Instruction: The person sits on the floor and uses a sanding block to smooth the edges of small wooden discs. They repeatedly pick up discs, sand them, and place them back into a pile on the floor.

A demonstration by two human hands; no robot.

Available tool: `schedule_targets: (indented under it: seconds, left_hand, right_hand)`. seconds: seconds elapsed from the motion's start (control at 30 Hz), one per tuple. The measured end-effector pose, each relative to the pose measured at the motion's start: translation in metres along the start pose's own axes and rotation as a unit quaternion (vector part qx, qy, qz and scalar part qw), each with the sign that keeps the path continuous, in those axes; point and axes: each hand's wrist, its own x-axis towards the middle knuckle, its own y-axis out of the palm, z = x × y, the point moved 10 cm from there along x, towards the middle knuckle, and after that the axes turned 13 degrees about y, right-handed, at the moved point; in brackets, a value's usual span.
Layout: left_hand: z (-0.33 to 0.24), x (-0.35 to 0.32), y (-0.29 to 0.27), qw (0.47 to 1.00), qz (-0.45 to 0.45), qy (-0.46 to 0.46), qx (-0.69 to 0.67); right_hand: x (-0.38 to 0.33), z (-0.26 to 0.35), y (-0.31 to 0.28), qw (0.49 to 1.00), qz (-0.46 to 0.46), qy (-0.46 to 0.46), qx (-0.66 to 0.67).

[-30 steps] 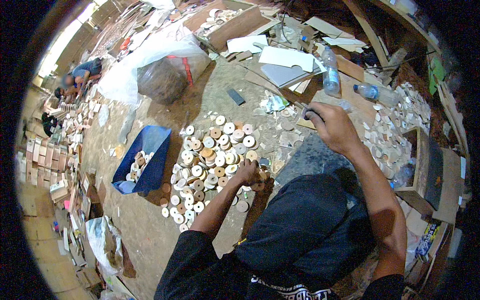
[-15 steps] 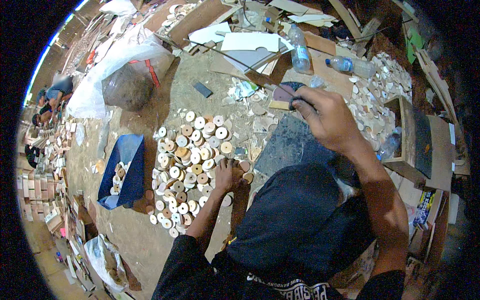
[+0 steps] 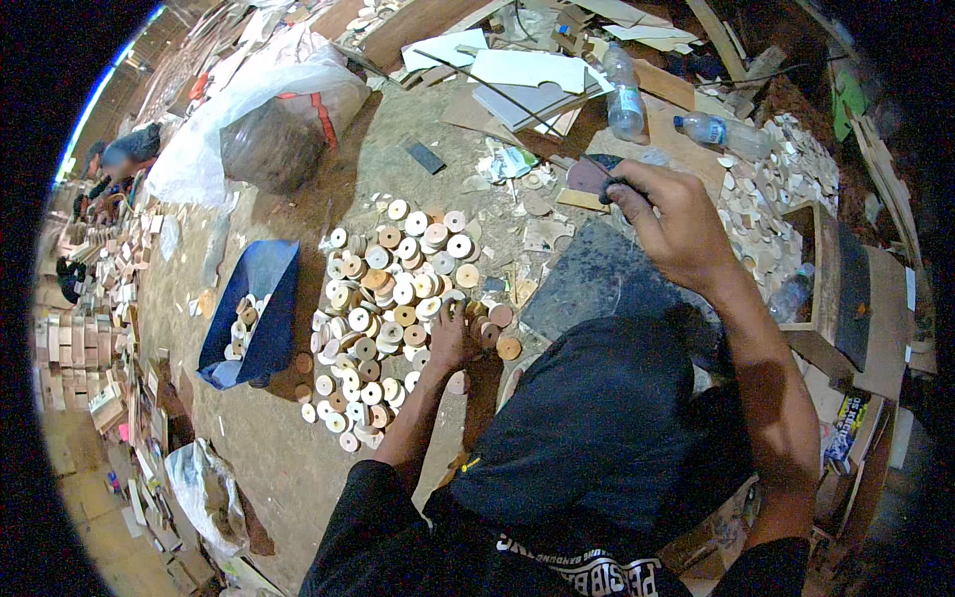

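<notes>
Flat round wooden discs with centre holes lie in a loose heap on the ground. My left hand reaches down onto the heap's right side, fingers slightly apart, with the fingertips touching discs. Whether it grips one is hard to see. My right hand is raised to the right, closed on the near end of a thin dark rod that slants away to the far left. Beside its knuckles a purplish round piece and a light wood strip show. A few discs lie right of my left hand.
A blue open container with some discs stands left of the heap. Beyond are a white plastic sack, white board offcuts and plastic bottles. A wooden box stands right. Another person is at far left.
The whole view has shifted slightly. My left hand has moved a little left over the heap, its fingers reaching farther out. My right hand keeps hold of the rod in nearly the same place.
</notes>
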Motion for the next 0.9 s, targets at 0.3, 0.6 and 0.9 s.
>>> schedule_targets:
  seconds: [0.3,0.6,0.9]
  left_hand:
    - [0.02,-0.023,-0.049,0.987,-0.106,-0.076,-0.089]
    - [-0.069,-0.003,0.041,0.967,0.104,0.157,0.169]
    - [-0.035,-0.013,0.012,0.984,-0.099,0.067,0.132]
  right_hand:
    - [0.0,-0.001,0.003,1.0,0.003,-0.004,0.01]
    - [0.004,0.002,0.009,1.0,0.008,-0.02,0.002]
    - [0.004,0.0,0.011,1.0,0.013,-0.013,0.003]
